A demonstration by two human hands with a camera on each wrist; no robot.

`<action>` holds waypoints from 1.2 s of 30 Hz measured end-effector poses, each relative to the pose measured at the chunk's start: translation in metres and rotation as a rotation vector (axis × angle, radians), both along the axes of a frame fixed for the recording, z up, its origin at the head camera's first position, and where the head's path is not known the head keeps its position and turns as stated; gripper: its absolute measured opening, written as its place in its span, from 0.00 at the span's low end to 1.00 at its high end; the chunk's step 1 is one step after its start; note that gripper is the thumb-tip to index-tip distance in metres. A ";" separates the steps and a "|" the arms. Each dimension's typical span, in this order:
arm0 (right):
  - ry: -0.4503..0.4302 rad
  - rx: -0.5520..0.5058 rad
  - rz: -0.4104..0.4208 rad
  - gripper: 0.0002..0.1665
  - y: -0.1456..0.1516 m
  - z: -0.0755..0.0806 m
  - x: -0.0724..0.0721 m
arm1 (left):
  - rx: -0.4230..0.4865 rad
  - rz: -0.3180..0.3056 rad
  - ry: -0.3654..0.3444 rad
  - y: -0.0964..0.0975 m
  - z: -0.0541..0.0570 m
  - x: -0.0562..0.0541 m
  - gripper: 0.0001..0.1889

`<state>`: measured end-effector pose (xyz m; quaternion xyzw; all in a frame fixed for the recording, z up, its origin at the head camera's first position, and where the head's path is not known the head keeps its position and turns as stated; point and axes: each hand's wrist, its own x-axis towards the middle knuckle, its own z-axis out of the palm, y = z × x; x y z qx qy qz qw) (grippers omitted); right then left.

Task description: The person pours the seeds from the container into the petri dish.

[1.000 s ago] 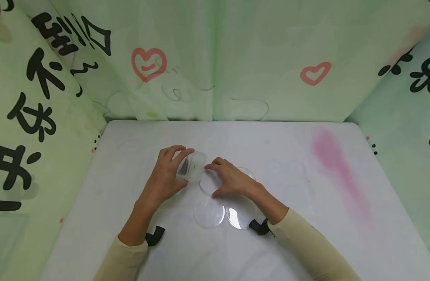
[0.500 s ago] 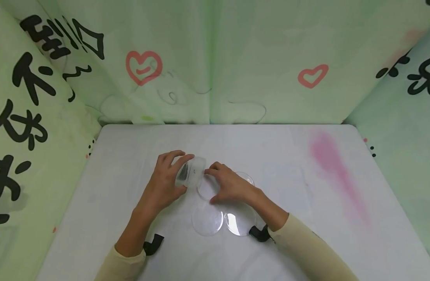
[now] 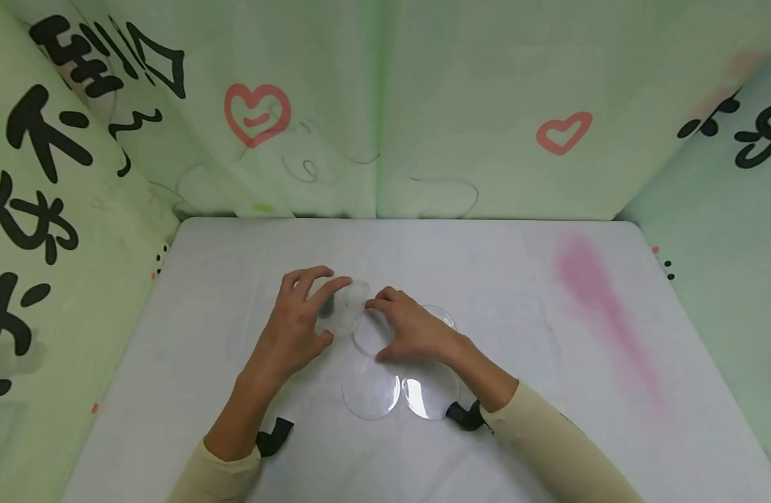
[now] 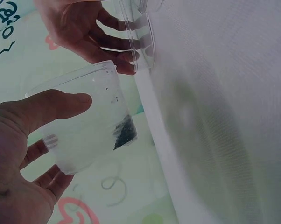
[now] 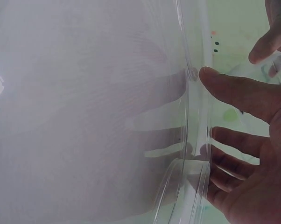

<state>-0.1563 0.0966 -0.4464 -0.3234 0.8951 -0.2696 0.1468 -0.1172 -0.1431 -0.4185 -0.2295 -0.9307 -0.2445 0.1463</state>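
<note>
My left hand [image 3: 295, 323] grips a clear plastic cup [image 3: 351, 309], thumb on one side and fingers on the other. The cup lies tipped on its side with its mouth toward my right hand. Dark grains [image 4: 125, 132] are heaped low in the cup near its base, and a few specks cling closer to the rim. My right hand [image 3: 418, 328] holds a shallow clear petri dish [image 3: 368, 335] by its edge, between thumb and fingertips. In the right wrist view its clear wall [image 5: 189, 112] runs between them. Whether grains lie in the dish cannot be told.
Several clear round dishes sit close together on the white table [image 3: 234, 391]: one at front left [image 3: 370, 392], one at front right [image 3: 430, 398], and one [image 3: 444, 314] partly behind my right hand. A pink stain marks the table at right. Green curtains [image 3: 454, 84] enclose the table.
Both hands stay in nearly the same place. The cup's tilt shifts slightly, and the dark patch of grains shows smaller in the head view. The head view has shifted a little.
</note>
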 end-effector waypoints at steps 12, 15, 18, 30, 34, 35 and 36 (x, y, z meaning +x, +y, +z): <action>0.012 0.009 -0.004 0.49 0.002 -0.001 -0.004 | -0.007 -0.033 0.032 0.004 0.000 0.001 0.46; 0.011 0.007 -0.004 0.49 0.002 -0.001 -0.005 | -0.010 -0.035 0.032 0.005 0.001 0.001 0.46; 0.011 0.004 -0.006 0.49 0.002 -0.001 -0.005 | -0.012 -0.036 0.032 0.006 0.002 0.001 0.46; -0.007 0.010 -0.008 0.49 0.002 -0.001 -0.002 | -0.038 -0.036 0.062 0.010 -0.001 0.002 0.46; -0.008 0.001 -0.006 0.49 0.002 -0.002 -0.002 | -0.047 -0.031 0.073 0.012 -0.003 0.003 0.47; -0.008 0.000 -0.006 0.49 0.002 -0.002 -0.001 | -0.051 -0.030 0.077 0.012 -0.004 0.003 0.47; -0.007 -0.001 -0.007 0.49 0.002 -0.002 -0.001 | -0.055 -0.030 0.082 0.013 -0.004 0.003 0.47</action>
